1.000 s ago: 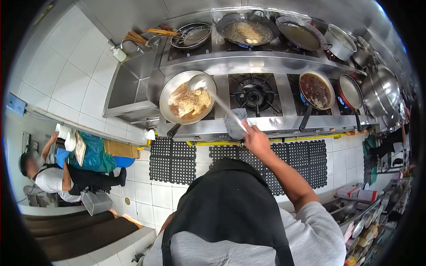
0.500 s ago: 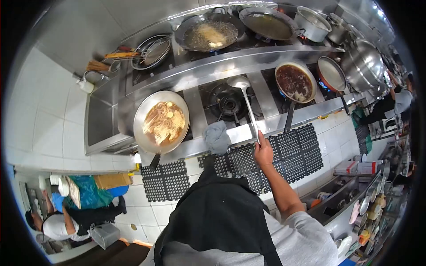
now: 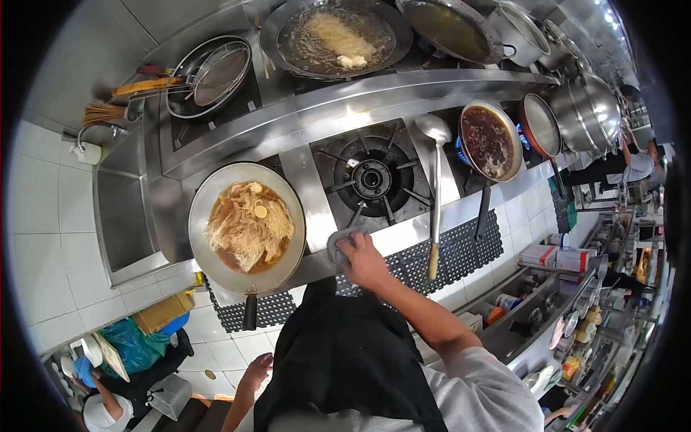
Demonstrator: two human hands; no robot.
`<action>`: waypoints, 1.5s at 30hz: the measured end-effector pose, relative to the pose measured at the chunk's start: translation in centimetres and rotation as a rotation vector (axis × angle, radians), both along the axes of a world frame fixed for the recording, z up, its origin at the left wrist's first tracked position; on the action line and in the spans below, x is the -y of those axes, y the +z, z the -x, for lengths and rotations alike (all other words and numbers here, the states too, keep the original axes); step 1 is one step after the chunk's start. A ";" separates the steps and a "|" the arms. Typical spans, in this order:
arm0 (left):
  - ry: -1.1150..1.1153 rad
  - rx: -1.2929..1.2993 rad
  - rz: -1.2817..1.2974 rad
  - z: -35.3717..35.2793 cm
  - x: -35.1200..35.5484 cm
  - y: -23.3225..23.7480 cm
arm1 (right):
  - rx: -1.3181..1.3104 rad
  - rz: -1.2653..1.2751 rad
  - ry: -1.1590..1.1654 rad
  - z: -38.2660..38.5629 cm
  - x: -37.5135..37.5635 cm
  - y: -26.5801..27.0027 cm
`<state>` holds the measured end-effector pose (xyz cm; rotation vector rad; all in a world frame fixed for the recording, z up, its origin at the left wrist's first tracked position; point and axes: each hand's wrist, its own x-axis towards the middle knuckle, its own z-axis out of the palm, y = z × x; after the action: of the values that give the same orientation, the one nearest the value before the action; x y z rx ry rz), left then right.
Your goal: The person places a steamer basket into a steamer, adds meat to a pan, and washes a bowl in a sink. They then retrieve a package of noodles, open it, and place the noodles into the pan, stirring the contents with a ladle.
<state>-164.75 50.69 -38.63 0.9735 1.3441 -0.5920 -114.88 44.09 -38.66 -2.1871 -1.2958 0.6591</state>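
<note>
My right hand (image 3: 365,261) is closed on a grey cloth (image 3: 338,246) at the stove's front edge, below the bare burner (image 3: 371,178). Down beside the black apron, my left hand (image 3: 257,371) hangs low with its fingers partly curled, and nothing shows in it. A wide pan (image 3: 203,248) holding noodles in brown sauce (image 3: 248,229) sits to the left, its black handle pointing toward me. Right of the burner lies a long ladle (image 3: 436,194), bowl away from me and wooden handle over the front edge.
A pan of dark sauce (image 3: 488,140) and a red pan (image 3: 540,124) stand at the right. Behind is a large wok (image 3: 288,54) with food in bubbling oil. A sink (image 3: 129,205) is at the left. Other people show at lower left and far right.
My right hand has let go of the ladle, which now lies on the stove, and has moved left onto the cloth. My left hand has come into view. The camera view has shifted.
</note>
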 end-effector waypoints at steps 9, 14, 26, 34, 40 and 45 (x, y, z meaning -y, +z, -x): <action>0.449 0.107 -0.101 9.3 5.0 -4.9 | 0.245 -0.457 -0.719 -24.0 -13.8 3.0; 0.365 -0.041 -0.092 15.1 9.7 -6.6 | 0.329 0.046 -0.751 -24.8 -23.2 -5.8; 0.417 0.012 0.012 9.1 5.0 -9.0 | 0.374 0.118 0.333 -6.2 -17.6 -5.5; 0.183 0.220 -0.062 -0.6 4.8 -9.5 | 0.022 0.090 0.316 -1.5 0.5 0.6; -0.158 0.285 -0.411 -20.2 4.6 -2.8 | 0.229 -0.423 0.071 -12.6 -16.9 4.8; -0.154 0.694 0.076 -38.0 8.1 -4.5 | 0.511 -0.100 0.409 -17.5 -24.9 -5.6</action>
<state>-126.72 42.63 -43.11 1.0927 0.6303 -0.3612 -97.42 69.00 -44.25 -2.0957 -2.0221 0.1619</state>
